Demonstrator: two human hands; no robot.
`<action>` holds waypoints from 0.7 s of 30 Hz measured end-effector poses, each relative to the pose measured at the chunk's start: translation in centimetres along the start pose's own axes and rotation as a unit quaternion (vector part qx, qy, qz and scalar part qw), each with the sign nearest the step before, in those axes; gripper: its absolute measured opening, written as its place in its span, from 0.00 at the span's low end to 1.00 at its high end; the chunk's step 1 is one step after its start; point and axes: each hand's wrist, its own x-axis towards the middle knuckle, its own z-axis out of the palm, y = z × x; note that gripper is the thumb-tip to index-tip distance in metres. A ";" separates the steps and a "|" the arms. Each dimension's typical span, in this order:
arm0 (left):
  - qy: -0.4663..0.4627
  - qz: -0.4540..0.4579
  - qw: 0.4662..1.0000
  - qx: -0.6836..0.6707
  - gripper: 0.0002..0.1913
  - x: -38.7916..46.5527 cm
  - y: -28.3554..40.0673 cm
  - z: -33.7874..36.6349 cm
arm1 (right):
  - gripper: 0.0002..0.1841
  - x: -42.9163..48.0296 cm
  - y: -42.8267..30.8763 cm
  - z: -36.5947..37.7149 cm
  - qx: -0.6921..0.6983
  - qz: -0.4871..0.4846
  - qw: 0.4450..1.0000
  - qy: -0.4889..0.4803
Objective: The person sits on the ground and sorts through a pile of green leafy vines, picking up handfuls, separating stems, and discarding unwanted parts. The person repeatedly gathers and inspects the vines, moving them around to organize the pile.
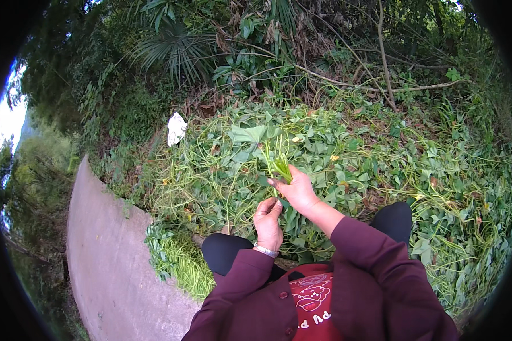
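My right hand is closed around a small bunch of green leaf stalks, which points up and away from me. A longer stalk topped by a broad green leaf rises beside the bunch, passing by my right thumb. Just below, my left hand has its thumb and forefinger pinched together at the lower end of that stalk. A silver bracelet circles my left wrist. Beneath both hands spreads a thick heap of cut leafy vines, with leaves and stems tangled together.
Bundled green stalks lie by my left knee at the edge of a concrete path. A crumpled white bag or cloth rests at the heap's far left. Bare branches and a fan palm stand behind.
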 end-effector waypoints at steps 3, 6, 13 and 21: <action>-0.035 0.072 0.993 0.084 0.08 -0.5 -0.8 0.2 | 0.16 -0.4 -0.1 0.1 -0.186 -0.069 0.980 0.034; -0.080 0.075 0.986 0.124 0.08 -0.6 -0.7 0.2 | 0.16 -0.7 -0.4 -0.5 -0.247 -0.118 0.962 0.004; -0.015 0.309 0.878 0.366 0.14 2.0 3.8 -1.5 | 0.08 0.5 -0.4 -2.5 -0.140 -0.140 0.973 -0.122; -0.062 0.431 0.716 0.545 0.16 3.2 6.3 -2.2 | 0.11 1.0 1.6 -2.6 0.027 0.090 0.953 -0.288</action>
